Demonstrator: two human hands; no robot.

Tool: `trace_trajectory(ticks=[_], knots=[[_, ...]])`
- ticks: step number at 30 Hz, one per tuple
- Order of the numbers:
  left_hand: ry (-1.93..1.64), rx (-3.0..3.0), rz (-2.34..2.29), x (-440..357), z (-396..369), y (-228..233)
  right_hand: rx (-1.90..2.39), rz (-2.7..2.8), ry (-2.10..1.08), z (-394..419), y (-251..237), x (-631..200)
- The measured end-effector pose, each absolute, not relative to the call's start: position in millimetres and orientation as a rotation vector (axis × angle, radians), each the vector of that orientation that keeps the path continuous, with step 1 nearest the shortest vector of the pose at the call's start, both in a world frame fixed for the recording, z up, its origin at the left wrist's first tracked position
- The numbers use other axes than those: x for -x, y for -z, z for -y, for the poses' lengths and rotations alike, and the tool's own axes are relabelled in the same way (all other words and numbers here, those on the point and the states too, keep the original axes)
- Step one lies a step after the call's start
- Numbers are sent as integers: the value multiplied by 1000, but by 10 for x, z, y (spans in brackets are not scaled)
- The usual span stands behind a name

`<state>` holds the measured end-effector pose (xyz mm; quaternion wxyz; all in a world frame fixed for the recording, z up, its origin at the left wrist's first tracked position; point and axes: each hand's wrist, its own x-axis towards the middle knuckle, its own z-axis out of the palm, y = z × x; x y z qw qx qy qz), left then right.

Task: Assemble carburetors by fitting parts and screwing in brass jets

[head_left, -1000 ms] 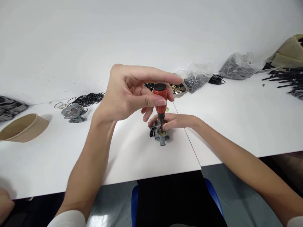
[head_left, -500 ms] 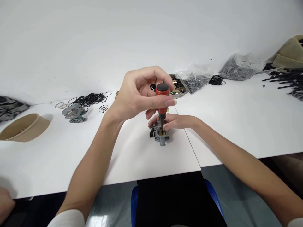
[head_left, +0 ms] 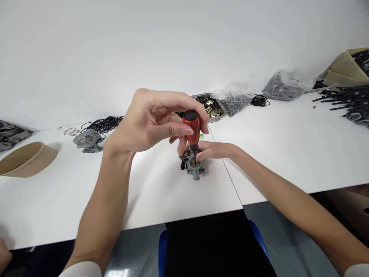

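- Metal tray (head_left: 223, 114) at the table's (head_left: 161, 196) back edge: loose brass-coloured and black pieces inside
- Tan tub (head_left: 42, 161), far left, nearer the back edge: a few bits inside, too small to identify
- Beige bin (head_left: 341, 71), far right at the back edge: black parts inside
- Grey metal part (head_left: 196, 174), between back and front edges: round opening with a brass-coloured disc, black knob on its left, short spout facing the front edge
- Left hand (head_left: 147, 125) pinching the red, black-capped screwdriver (head_left: 193, 129), nearly upright, tip in the opening
- Right hand (head_left: 216, 150) clasping the part, fingers partly hidden
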<state>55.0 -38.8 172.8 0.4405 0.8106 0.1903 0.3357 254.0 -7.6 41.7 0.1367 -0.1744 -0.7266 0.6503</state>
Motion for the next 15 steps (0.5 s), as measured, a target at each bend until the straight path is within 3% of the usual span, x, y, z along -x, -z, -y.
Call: trace_trajectory(ticks=[15], knots=[[-938, -1901, -426, -651, 323, -1635, 507, 2108, -1884, 83, -448, -2522]])
